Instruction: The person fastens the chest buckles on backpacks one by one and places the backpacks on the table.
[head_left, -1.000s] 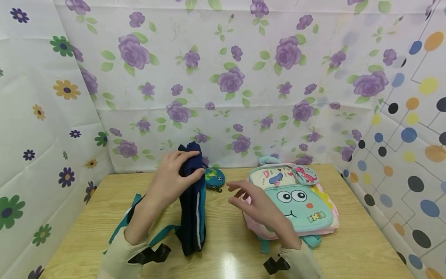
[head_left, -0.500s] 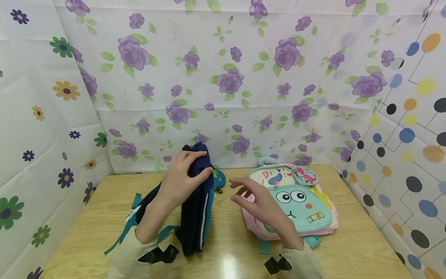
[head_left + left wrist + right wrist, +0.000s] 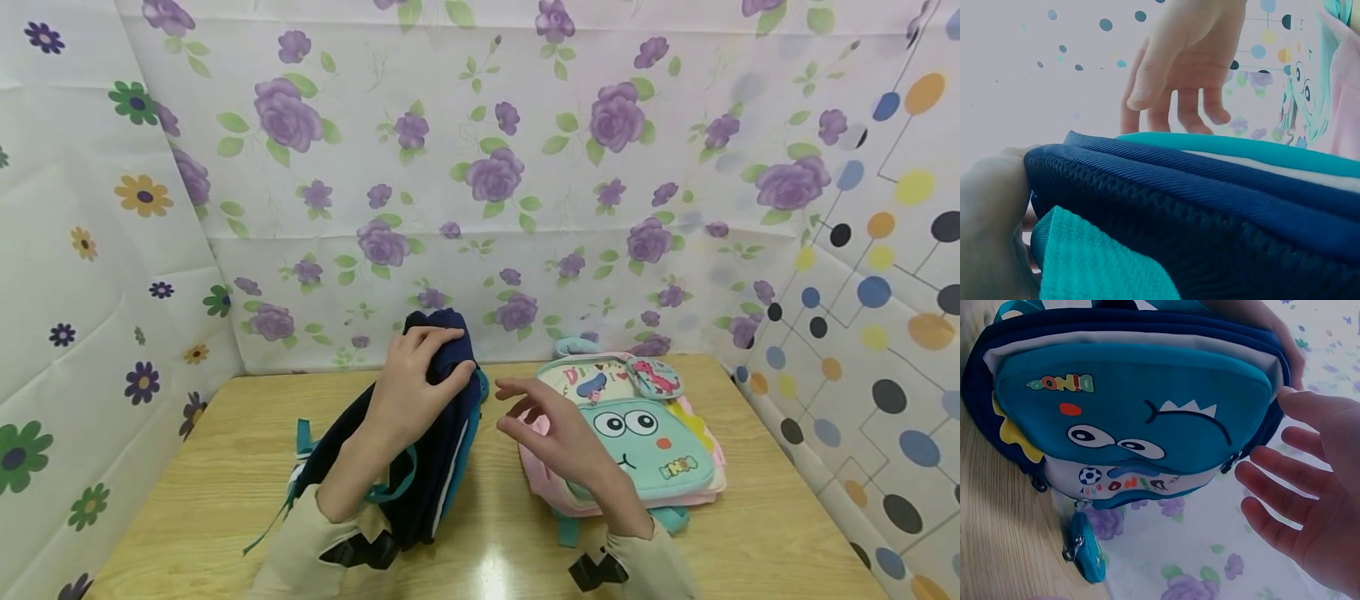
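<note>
A navy and teal child's backpack (image 3: pixel 450 442) stands on its side edge on the table, leaning to the right. My left hand (image 3: pixel 416 387) grips its upper edge, with fingers over the top and thumb on the near side. In the right wrist view the backpack's front (image 3: pixel 1135 406) shows a teal dinosaur face, and a small round pouch (image 3: pixel 1088 547) hangs from it. Loosely bent and holding nothing, the fingers of my right hand (image 3: pixel 558 429) hover between the two bags. A teal strap (image 3: pixel 1097 262) lies close to the left hand in the left wrist view.
To the right, a pink and mint backpack (image 3: pixel 652 442) with a cartoon face lies flat, a small dinosaur pouch (image 3: pixel 657 377) at its upper corner. The wooden table (image 3: pixel 780 517) ends at a flower-printed cloth wall (image 3: pixel 495 267) behind.
My left hand has shifted right, tilting the top of the navy backpack rightward, so its round pouch is now mostly hidden in the head view. The right hand has barely moved.
</note>
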The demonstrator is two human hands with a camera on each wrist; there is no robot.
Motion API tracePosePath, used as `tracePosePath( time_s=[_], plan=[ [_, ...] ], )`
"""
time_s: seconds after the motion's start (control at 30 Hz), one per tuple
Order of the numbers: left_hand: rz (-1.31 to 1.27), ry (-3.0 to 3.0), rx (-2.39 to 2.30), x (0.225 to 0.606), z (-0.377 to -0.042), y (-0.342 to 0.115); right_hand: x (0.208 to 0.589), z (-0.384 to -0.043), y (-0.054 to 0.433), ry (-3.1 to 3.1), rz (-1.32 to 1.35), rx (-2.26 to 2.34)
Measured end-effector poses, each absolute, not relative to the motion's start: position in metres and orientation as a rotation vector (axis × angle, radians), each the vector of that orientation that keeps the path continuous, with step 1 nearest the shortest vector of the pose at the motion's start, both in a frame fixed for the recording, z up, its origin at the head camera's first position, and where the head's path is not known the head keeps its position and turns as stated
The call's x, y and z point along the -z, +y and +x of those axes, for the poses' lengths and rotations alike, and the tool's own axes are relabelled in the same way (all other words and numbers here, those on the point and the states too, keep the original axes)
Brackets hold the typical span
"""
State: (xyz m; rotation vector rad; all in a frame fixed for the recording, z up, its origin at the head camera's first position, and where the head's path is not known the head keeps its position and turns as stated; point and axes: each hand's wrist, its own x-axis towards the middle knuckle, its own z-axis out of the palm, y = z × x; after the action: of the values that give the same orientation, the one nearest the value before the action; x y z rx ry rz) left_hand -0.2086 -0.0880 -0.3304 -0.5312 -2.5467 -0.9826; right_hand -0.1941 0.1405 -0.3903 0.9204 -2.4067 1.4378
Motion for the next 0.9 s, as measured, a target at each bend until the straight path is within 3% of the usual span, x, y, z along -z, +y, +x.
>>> tracePosePath(
  time_s=[0.9],
  plan=[
    [-0.634, -2.389, 0.994, 0.353, -0.213, -0.037, 0.395, -0.196, 0.144, -2.394, 0.870, -1.530]
  ],
)
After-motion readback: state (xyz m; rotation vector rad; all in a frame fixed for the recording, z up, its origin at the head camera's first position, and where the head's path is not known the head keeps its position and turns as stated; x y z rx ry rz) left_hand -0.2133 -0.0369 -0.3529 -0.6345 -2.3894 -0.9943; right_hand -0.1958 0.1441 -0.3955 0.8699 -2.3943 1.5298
